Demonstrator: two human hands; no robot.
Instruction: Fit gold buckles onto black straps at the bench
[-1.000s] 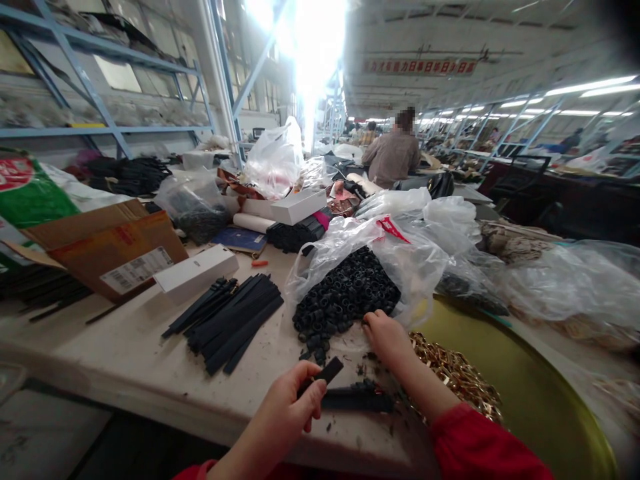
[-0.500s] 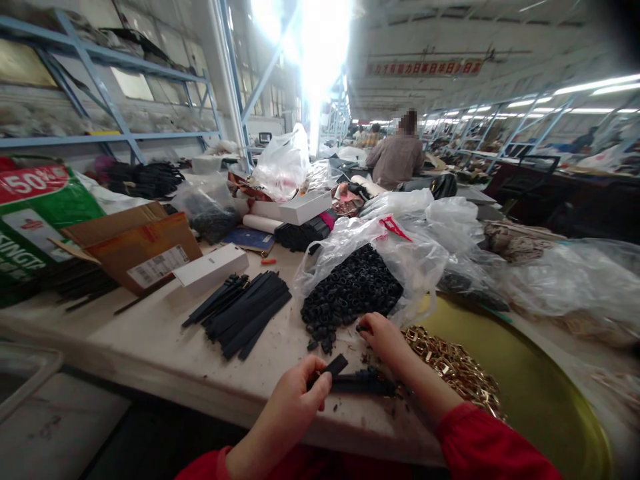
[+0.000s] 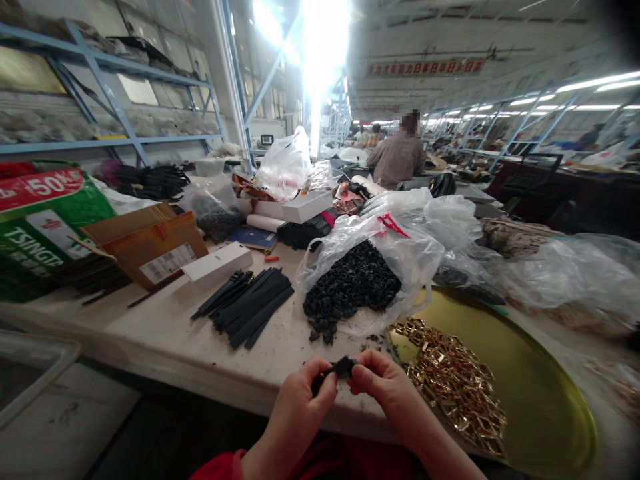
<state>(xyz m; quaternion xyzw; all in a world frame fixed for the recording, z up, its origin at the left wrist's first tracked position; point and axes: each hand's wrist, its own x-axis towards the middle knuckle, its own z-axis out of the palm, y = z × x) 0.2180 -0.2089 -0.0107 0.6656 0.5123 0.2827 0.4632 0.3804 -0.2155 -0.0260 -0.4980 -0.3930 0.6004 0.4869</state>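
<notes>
Low over the table's front edge, my left hand (image 3: 303, 403) is closed on a black strap (image 3: 342, 367), whose end sticks out past the thumb. My right hand (image 3: 385, 385) meets it there, its fingertips pinching a small black loop (image 3: 353, 364) against the strap end. The fingers partly cover the loop, so I cannot tell whether it is around the strap. Just beyond lies a heap of black loops (image 3: 350, 287) in an open clear plastic bag (image 3: 423, 260). Flat black straps (image 3: 255, 307) lie in a bundle to the left.
Gold metal buckles (image 3: 455, 380) are piled on a round gold tray (image 3: 545, 400) at the right. A white box (image 3: 217, 263), a cardboard box (image 3: 155, 247) and a green bag (image 3: 50, 227) stand left. Plastic bags crowd the back; a person (image 3: 397, 157) sits farther off.
My right hand has come back from the heap of loops with a small black loop and joined my left hand at the strap end. The view has shifted slightly.
</notes>
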